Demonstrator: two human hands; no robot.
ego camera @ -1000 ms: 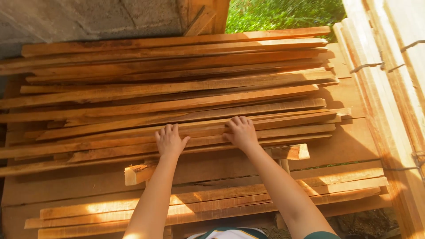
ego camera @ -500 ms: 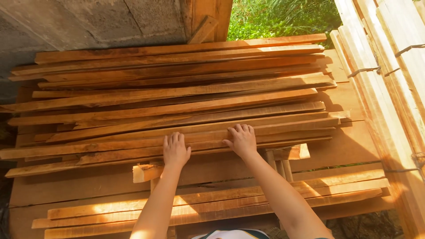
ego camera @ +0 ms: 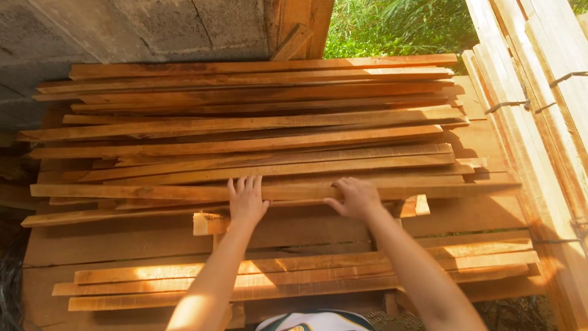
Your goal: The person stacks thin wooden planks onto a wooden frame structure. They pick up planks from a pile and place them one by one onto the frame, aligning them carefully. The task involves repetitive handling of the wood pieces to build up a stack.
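A stack of long, thin wooden planks (ego camera: 257, 129) lies crosswise in front of me, reddish-brown and uneven at the ends. My left hand (ego camera: 246, 201) rests flat, fingers together, on the nearest long plank (ego camera: 153, 191) of the upper layer. My right hand (ego camera: 354, 197) lies on the same plank further right, its fingers curled over the plank's near edge. A short crosspiece (ego camera: 294, 220) sits just under both hands. Lower planks (ego camera: 318, 270) lie closer to me, lit by sun.
A grey block wall (ego camera: 122, 30) stands behind the stack, with a wooden post (ego camera: 306, 24) at its corner. Green foliage (ego camera: 392, 27) shows beyond. Bundled pale boards (ego camera: 539, 104), tied with wire, run along the right side.
Both hands have slid nearer to me, from further up the stack to the front plank. The view has shifted slightly downward and to the right.
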